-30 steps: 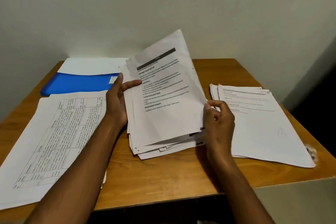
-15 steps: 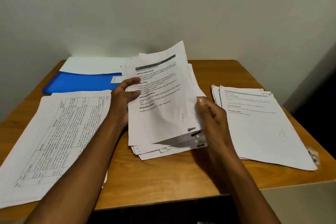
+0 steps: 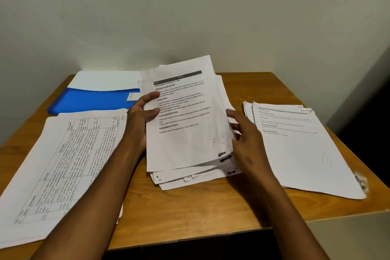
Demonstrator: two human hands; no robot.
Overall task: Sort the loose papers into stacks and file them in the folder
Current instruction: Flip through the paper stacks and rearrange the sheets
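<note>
Left hand [image 3: 140, 117] grips the left edge of the top sheet [image 3: 185, 120], thumb across its print; right hand [image 3: 245, 139], fingers loosely spread, touches the sheet's right edge. The sheet tilts above the central stack [image 3: 196, 177] on the wooden surface [image 3: 190, 213]. Table-printed stack [image 3: 63, 164] lies left, another stack [image 3: 299, 150] right, blue folder [image 3: 92, 99] behind.

Two bare forearms, no sleeves, rings or watch
</note>
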